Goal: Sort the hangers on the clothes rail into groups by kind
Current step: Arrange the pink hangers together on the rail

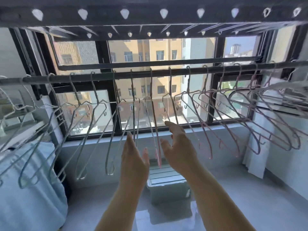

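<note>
Both grips released (fingers straight): L hand (134, 158), R hand (179, 147) below rail (100, 77); blue hangers (110, 172) left, pink hangers (158, 156) right.

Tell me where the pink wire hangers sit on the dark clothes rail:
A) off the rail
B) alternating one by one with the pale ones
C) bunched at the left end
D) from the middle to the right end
D: the pink wire hangers hang from the middle rightward on the dark clothes rail, while pale blue wire hangers fill the left.
</note>
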